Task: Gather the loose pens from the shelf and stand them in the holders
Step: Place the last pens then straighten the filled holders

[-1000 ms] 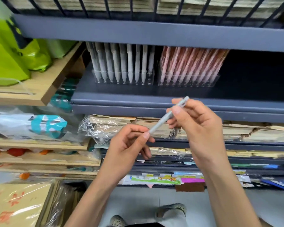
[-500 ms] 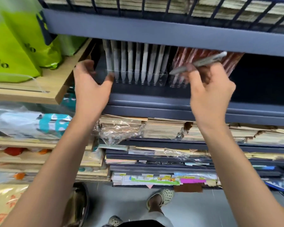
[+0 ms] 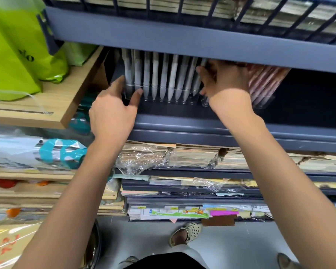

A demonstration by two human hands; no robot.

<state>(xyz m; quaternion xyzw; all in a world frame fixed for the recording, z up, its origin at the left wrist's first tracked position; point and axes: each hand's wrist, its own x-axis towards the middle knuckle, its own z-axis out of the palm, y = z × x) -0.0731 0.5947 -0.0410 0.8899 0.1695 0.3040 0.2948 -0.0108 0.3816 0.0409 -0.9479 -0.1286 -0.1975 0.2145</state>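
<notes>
A clear holder stands on the dark blue shelf with a row of several white-grey pens upright in it. My left hand grips the holder's left end, thumb on its front and fingers round its side. My right hand reaches in at the row's right end, thumb against the last grey pen, which it seems to pinch; its fingertips are hidden under the upper shelf's lip. A second clear holder with pink pens stands just right of that hand.
The upper shelf's front lip hangs low over the pens. Green bags sit on a wooden shelf at the left. Wrapped stacks of notebooks fill the shelves below. The shelf's right part is dark and bare.
Both hands rose from chest height into the shelf. My left hand let go of the grey pen and took the holder's left end. My right hand carried the pen to the row's right end.
</notes>
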